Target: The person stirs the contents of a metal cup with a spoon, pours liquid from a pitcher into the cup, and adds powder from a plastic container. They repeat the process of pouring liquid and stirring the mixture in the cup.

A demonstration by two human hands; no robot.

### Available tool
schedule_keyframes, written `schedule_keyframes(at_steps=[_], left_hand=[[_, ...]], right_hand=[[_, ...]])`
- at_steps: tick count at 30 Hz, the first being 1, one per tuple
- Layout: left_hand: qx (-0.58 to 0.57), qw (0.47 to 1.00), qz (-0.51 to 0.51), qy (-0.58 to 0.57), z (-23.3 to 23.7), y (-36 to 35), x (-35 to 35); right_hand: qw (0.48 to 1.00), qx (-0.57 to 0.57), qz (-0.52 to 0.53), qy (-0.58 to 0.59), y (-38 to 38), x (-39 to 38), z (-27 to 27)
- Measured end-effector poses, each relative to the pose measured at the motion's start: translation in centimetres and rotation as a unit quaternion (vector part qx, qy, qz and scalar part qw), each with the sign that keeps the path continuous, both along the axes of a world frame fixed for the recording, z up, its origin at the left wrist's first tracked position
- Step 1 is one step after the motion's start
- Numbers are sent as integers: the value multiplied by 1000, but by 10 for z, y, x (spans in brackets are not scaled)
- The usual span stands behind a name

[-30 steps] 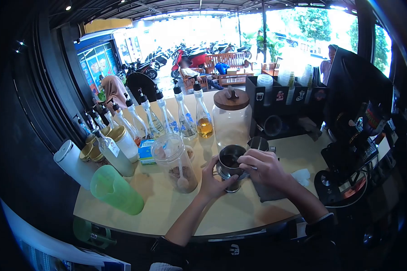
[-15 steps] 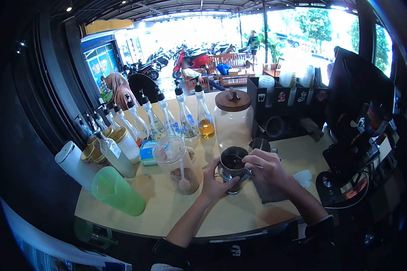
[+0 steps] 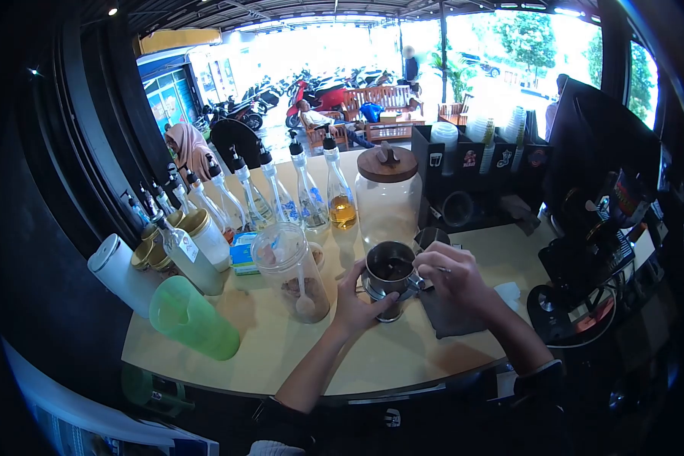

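Observation:
My left hand is closed around the side of a steel cup, its thumb across the front. The cup stands upright on the counter, with dark contents inside and a flared rim round its lower part. Just right of its mouth, my right hand is closed in a pinch on a thin metal utensil, most of which the fingers hide. Left of the cup stands a clear plastic jar with brown contents and a pale spoon. Behind my right hand sits a dark glass.
A dark cloth lies under my right forearm. Pump bottles line the back, beside a wooden-lidded glass jar. A green pitcher stands left, a black cup holder at back right. People sit and stand beyond the counter.
My right hand has moved from the cup's rim slightly up and to the right, uncovering more of the opening. My left hand keeps its hold. The view has shifted a little.

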State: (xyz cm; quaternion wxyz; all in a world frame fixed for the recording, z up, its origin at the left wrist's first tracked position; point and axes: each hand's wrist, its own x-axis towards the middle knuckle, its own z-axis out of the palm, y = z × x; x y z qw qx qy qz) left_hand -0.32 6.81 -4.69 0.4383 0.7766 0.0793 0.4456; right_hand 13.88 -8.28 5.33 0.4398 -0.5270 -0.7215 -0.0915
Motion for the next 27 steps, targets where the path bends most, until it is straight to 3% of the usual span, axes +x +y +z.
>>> schedule_keyframes(at_steps=[16,19,21,24,27], left_hand=[[12,1000,7,11,7,2,-5],[5,998,8,64,20,3,-12],[97,988,80,88,37,-1,-15],[142,975,119,123,57,-14,-16],[111,970,158,149,69,-29,-12]], right_hand=[[998,21,-11,-53,-4,-3,5],[995,37,-54,-77,-4,-3,5],[996,23,-38,-76,-9,-3,3],[991,47,-50,-112,-11,-4,2],[990,63,-49,-120,-6,-6,0]])
